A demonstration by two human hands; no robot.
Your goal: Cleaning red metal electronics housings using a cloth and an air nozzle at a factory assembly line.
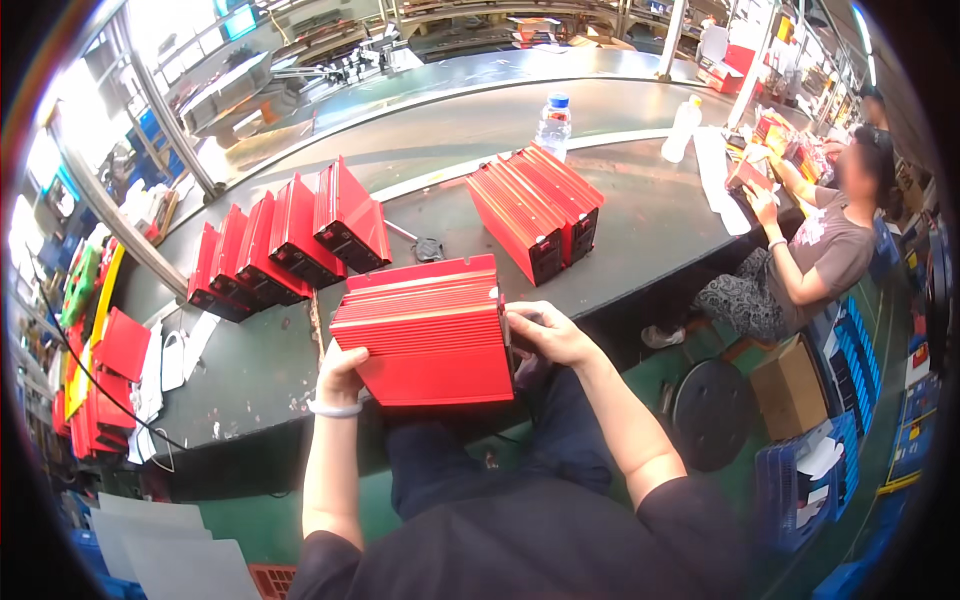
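Observation:
Between my two hands I hold a red finned metal housing (430, 345), tilted above the bench's near edge and partly over my lap. My left hand (342, 372) grips its left end, thumb on the front face. At the right end, my right hand (548, 332) has its fingers bent against the dark end panel; the fingertips are partly hidden. On the bench to the left stands a row of several similar red housings (345, 205) with black end panels. Two more red housings (530, 205) stand side by side beyond my right hand.
A dark workbench (620, 230) runs across the view. On it are a small dark object (428, 249), a blue-capped bottle (553, 128) and a white bottle (682, 130). At right sits a co-worker (825, 240) handling a box. A round stool (713, 414) and carton (790, 388) stand below.

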